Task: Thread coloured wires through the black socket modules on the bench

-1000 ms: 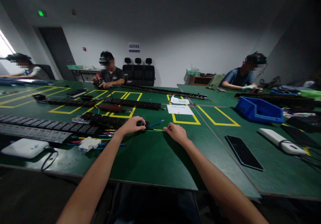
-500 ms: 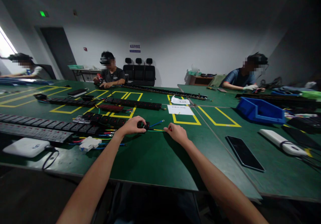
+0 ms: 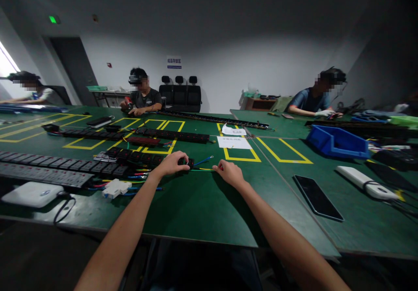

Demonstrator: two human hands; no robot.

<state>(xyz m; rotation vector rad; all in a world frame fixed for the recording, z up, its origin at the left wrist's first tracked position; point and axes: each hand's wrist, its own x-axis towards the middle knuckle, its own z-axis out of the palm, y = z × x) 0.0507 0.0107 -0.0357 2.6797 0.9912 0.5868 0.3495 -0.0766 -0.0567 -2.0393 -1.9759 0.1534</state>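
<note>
My left hand (image 3: 173, 163) curls its thumb and fingers around the right end of a black socket strip (image 3: 153, 158) lying on the green table. From that end a blue wire (image 3: 203, 161) with a metal ring terminal sticks out, along with a yellow-green wire (image 3: 201, 169). My right hand (image 3: 230, 172) pinches the far end of the yellow-green wire, which is stretched nearly straight between my hands. Something red shows at the right fingertips, too small to name. Left of my forearm lies a white breaker-like block (image 3: 116, 188) among coloured wires.
More socket strips (image 3: 42, 175) lie to the left, with a white power bank (image 3: 32, 194) near the edge. On the right are a phone (image 3: 317, 197), a white device (image 3: 365, 182) and a blue bin (image 3: 336, 142). Paper sheets (image 3: 234, 142) lie ahead. Several people sit across the table.
The whole view has shifted slightly. Both hands keep their grip and hardly move.
</note>
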